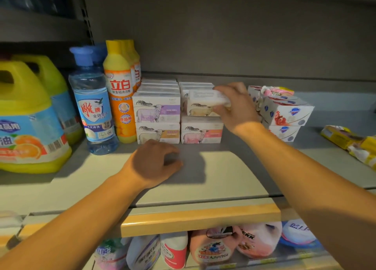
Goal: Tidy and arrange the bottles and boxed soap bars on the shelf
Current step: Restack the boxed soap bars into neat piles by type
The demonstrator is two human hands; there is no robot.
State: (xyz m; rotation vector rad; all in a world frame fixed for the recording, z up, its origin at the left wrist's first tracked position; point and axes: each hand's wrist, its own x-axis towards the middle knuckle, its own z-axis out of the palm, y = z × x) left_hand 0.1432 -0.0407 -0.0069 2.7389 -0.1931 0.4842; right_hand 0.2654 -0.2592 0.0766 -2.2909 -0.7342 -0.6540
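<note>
White cardboard soap box with a sheep drawing [205,103] sits tilted in the right hand [234,107], fingers curled round it, above the pink-labelled box in the right-hand stack. Left hand [154,164] rests loosely curled on the grey shelf [223,168], holding nothing, just before the left stack.

Crumpled yellow packets [354,142] lay at the right edge of the frame. Along the bottom, pink and white refill pouches [213,247] crowded a lower level behind an orange price strip [200,219].
</note>
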